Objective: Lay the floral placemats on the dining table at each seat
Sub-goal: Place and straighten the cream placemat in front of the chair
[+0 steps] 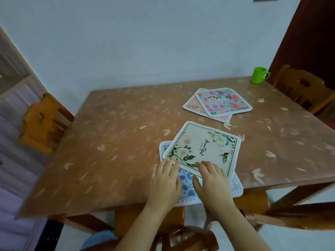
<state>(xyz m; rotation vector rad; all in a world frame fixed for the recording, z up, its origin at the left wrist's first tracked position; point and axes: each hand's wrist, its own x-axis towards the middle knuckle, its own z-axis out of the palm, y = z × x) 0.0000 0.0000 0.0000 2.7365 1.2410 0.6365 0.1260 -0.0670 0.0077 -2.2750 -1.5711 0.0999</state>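
Both hands (188,183) flat on placemats (203,147)

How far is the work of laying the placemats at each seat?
Barely begun. All four mats lie in two overlapping pairs: the cream placemat on the blue placemat, the pink-rose placemat on the peach placemat. Left hand and right hand rest on the near pair. Spreading to seats remains.

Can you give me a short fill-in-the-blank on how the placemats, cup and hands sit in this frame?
1. The cream placemat lies on top of the ____ placemat.
2. The cup at the far right corner is ____.
3. Both hands, left hand and right hand, rest on the ____ pair of placemats.

Missing words: blue; green; near
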